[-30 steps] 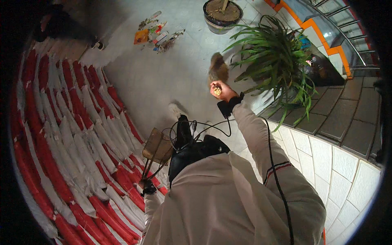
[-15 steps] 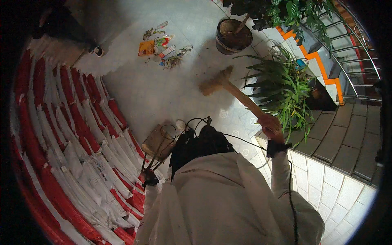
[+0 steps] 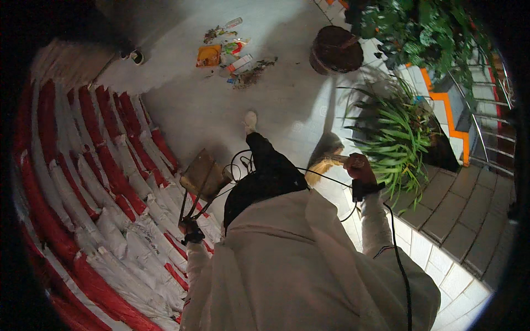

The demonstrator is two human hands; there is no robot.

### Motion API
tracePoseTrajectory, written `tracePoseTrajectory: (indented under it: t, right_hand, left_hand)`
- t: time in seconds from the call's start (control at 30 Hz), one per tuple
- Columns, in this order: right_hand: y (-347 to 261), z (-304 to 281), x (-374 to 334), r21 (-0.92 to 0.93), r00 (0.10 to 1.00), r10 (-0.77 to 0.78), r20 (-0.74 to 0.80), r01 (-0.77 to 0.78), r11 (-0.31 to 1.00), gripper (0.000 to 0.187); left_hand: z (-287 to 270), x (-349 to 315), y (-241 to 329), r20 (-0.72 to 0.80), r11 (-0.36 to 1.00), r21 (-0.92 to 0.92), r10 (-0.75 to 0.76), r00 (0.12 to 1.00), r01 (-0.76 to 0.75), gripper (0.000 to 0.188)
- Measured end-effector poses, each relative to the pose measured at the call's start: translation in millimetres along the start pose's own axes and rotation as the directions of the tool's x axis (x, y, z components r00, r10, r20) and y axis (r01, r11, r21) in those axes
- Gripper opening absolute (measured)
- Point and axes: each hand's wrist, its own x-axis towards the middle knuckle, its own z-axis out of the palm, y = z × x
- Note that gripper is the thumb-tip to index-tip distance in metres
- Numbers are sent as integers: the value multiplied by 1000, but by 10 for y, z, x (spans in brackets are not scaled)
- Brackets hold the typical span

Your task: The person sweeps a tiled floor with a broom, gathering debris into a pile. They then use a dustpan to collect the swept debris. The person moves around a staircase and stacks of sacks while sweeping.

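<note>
My right hand (image 3: 361, 170) is closed around the handle of a short straw broom (image 3: 324, 164), its bristles hanging low over the pale floor by my right side. On the other side, my left hand (image 3: 190, 227) grips the thin dark handles of a brown, box-shaped dustpan (image 3: 201, 176), which hangs beside my left leg. A heap of litter lies ahead on the floor, well apart from both tools. In it are an orange tray (image 3: 209, 55), a clear bottle (image 3: 234, 22), a white-and-red carton (image 3: 239, 63) and dark leafy debris (image 3: 256, 74).
Red-and-white striped covers (image 3: 110, 182) spread along my left. To the right stand a large pot (image 3: 335, 51), a long-leaved green plant (image 3: 400, 140) and a tiled ledge (image 3: 458, 207). Orange-edged steps with a metal railing (image 3: 486, 116) lie beyond. Another person's shoe (image 3: 137, 57) shows far left.
The broom has swung back from in front of me to my right side. One of my feet has stepped forward. The dustpan still hangs from my left hand.
</note>
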Motion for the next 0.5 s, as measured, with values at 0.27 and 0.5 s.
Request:
tracePoseTrajectory:
  t: [0.27,0.5]
  right_hand:
    - [-508,1280,2323,-26,970,-214,111,218,976,12]
    - [-1349,1939,3273,738,934,-146,326,-155,657,31]
  left_hand:
    - [-65,464,627,-364,773,624,157,918,115,19]
    - [-238,1197,1194,85,836,-448,-313,946,316,33]
